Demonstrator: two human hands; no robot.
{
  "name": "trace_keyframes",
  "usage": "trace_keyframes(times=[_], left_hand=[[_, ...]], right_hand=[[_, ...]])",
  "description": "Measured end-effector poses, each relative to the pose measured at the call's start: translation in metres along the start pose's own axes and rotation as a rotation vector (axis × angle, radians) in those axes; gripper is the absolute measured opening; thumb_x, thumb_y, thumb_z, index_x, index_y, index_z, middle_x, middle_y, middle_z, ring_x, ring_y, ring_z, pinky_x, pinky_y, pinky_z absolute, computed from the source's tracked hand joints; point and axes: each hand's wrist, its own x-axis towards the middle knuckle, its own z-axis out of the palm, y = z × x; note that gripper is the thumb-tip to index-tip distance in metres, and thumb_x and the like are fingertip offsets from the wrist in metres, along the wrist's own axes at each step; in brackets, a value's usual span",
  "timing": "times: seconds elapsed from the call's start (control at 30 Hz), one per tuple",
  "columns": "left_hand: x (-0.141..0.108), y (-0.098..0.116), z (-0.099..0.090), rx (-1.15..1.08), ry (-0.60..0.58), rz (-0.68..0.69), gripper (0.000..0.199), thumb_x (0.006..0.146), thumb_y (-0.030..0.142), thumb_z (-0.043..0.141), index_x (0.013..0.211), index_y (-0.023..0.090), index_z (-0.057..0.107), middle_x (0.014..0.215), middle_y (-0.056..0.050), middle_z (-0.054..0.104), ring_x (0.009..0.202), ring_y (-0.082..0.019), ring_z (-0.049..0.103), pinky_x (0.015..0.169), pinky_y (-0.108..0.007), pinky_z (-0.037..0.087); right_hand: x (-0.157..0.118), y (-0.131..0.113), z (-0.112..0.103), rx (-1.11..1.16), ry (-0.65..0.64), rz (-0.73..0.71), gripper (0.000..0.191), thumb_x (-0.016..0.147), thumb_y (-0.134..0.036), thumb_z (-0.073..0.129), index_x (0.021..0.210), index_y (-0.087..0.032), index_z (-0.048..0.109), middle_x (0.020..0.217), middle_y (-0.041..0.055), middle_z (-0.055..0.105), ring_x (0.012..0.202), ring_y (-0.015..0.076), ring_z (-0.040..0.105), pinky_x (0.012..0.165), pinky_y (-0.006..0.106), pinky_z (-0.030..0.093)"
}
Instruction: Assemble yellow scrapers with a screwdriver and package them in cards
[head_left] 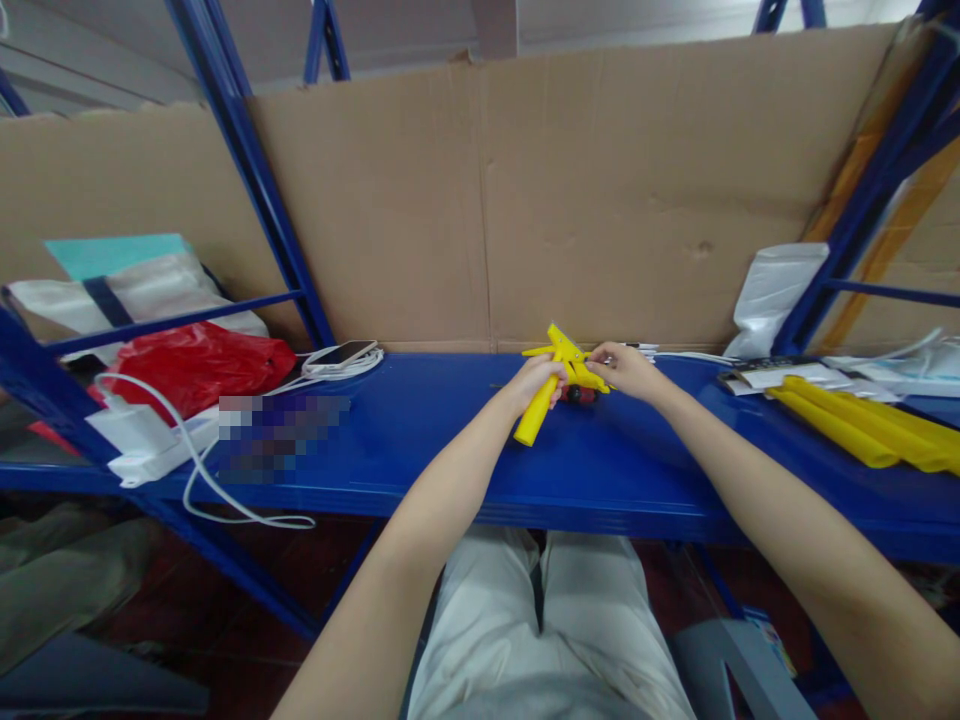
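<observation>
My left hand point(534, 383) is wrapped around the middle of a yellow plastic hand tool point(537, 412), its thick round handle slanting down toward me. The tool's upper end branches into a flat head and side arms. My right hand point(624, 368) is closed at the right side of the tool, thumb and fingers pinched against its yellow arm; any small part between the fingertips is hidden. Just under the tool, a dark red and black object point(579, 395) lies on the blue table point(450, 470), partly covered by my hands.
Yellow tubes point(862, 425) lie at the right, by flat packets and a white plastic bag point(776, 295). On the left are a red bag point(195, 365), a phone point(341, 357), a white power strip point(169, 450) and a looping cable. A cardboard wall point(600, 190) stands behind.
</observation>
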Motion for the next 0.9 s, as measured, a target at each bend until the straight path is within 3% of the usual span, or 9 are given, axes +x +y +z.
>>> trace_keyframes(times=[0.13,0.53,0.9], left_hand=[[0.0007,-0.0032,0.0035,-0.005,-0.057,0.023,0.017,0.060,0.011,0.049,0.074,0.020,0.044,0.042,0.007,0.043,0.029,-0.009,0.040,0.034,-0.019,0.030],[0.0010,-0.0057,0.0050,0.071,-0.061,0.005,0.021,0.061,0.008,0.048,0.078,0.021,0.042,0.044,0.008,0.045,0.029,-0.008,0.040,0.035,-0.019,0.032],[-0.0005,-0.0027,0.0051,0.107,0.052,-0.015,0.017,0.063,0.006,0.046,0.071,0.021,0.042,0.041,0.007,0.043,0.029,-0.009,0.039,0.036,-0.020,0.031]], right_hand=[[-0.0018,-0.0039,0.0020,0.084,0.015,-0.004,0.014,0.070,-0.031,0.066,0.072,-0.020,0.058,0.068,0.0009,0.061,0.053,0.0112,0.050,0.049,0.023,0.040],[-0.0028,-0.0013,0.0022,0.122,-0.039,-0.032,0.009,0.073,-0.021,0.060,0.069,-0.020,0.052,0.057,-0.0025,0.055,0.048,0.0101,0.051,0.047,0.021,0.040],[-0.0007,0.0018,-0.0011,-0.047,-0.008,-0.077,0.006,0.075,-0.021,0.057,0.070,-0.021,0.053,0.059,-0.0005,0.059,0.056,0.0138,0.056,0.055,0.025,0.044]])
